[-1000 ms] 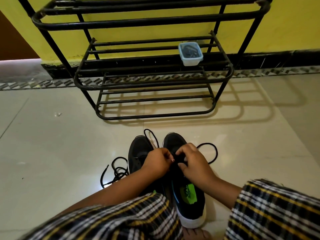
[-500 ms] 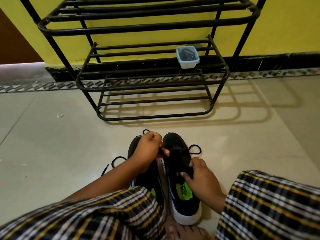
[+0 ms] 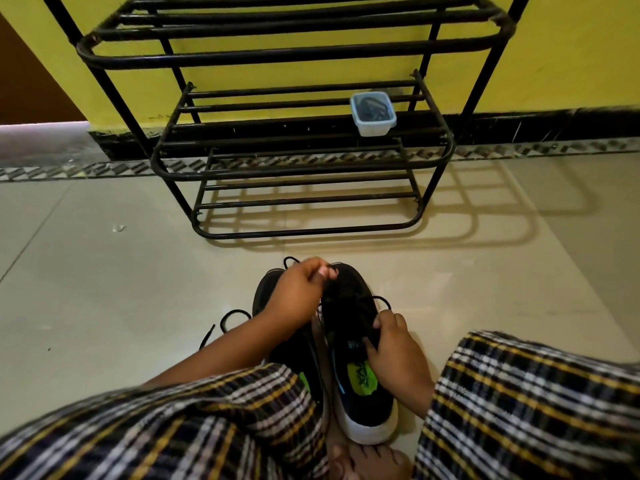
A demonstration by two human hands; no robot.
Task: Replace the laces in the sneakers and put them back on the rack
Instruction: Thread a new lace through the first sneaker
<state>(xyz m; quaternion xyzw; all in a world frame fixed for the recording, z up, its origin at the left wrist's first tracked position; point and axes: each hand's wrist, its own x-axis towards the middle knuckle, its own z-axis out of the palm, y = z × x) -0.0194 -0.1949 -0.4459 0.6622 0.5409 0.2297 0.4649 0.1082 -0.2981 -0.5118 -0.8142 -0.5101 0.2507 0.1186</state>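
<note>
Fingers of the left hand (image 3: 298,296) pinch a thin black lace (image 3: 330,271) at lower centre; the right hand (image 3: 391,348) grips the black white-soled sneaker (image 3: 360,403).

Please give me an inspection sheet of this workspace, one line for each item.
Surface: glossy beige tiled floor.
Job's things: two black sneakers with white soles and green insoles side by side on the floor; black metal shoe rack beyond them.
Clutter: clear plastic container with dark contents on the middle shelf.
Grippers: left hand pinches a black lace near the toe; right hand grips the right sneaker's tongue.
Cables: loose black lace left of the sneakers.
Surroundings: yellow wall, checked clothing.
</note>
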